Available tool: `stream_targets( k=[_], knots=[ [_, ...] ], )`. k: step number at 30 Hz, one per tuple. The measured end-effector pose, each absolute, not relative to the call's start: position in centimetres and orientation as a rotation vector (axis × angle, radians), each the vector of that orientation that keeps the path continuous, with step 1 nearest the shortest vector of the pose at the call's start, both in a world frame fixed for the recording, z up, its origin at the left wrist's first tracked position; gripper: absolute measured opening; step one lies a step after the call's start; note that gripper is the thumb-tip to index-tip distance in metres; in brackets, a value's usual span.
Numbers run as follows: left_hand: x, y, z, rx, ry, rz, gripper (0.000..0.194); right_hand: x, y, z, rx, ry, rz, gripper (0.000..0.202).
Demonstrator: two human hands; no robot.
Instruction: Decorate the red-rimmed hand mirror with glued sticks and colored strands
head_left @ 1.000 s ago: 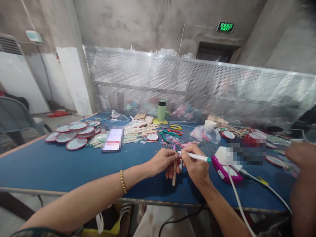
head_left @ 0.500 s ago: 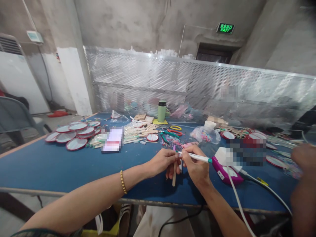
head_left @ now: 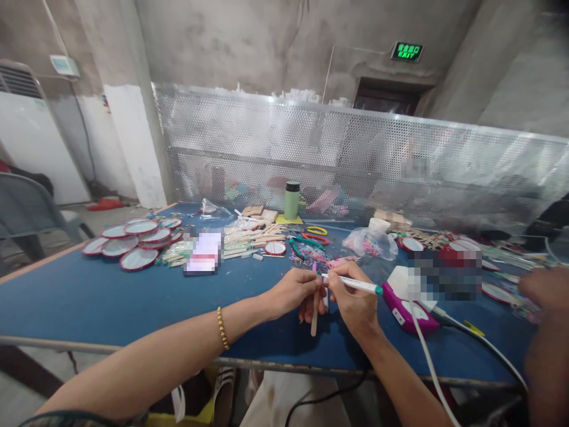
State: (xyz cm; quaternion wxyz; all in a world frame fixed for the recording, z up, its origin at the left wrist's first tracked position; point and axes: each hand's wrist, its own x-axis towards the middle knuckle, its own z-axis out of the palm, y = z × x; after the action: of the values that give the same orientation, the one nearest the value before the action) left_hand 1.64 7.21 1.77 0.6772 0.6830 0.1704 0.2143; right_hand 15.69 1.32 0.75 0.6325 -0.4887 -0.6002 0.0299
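In the head view, my left hand [head_left: 296, 290] is closed around a flat wooden stick [head_left: 314, 320], whose rounded lower end sticks out below the fingers. My right hand [head_left: 357, 302] grips a white marker pen [head_left: 358, 284] with a green end cap. The pen's tip meets the left fingertips at the upper part of the stick; what it touches there is too small to make out. A small purple piece [head_left: 315, 267] shows just above the left fingers. Both hands are over the front of the blue table [head_left: 133, 302].
Left lies a pile of red-rimmed discs [head_left: 138, 258] beside a phone [head_left: 203, 252]. Wooden sticks [head_left: 253, 237], green-handled pliers [head_left: 297, 249] and a green bottle [head_left: 291, 200] stand behind. A purple device [head_left: 409, 311] with cables is to the right. Another person's hand [head_left: 546, 290] is at far right.
My hands, the stick and the marker pen keep nearly the same pose. The other person's hand at the far right has shifted slightly left.
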Motion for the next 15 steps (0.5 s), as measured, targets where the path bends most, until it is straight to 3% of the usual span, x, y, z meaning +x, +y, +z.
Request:
stream_targets(
  k=[15],
  knots=[
    [1.58, 7.13, 1.92, 1.548, 0.379, 0.484, 0.058, 15.59, 1.21, 0.92, -1.129, -1.362, 0.077, 0.020]
  ],
)
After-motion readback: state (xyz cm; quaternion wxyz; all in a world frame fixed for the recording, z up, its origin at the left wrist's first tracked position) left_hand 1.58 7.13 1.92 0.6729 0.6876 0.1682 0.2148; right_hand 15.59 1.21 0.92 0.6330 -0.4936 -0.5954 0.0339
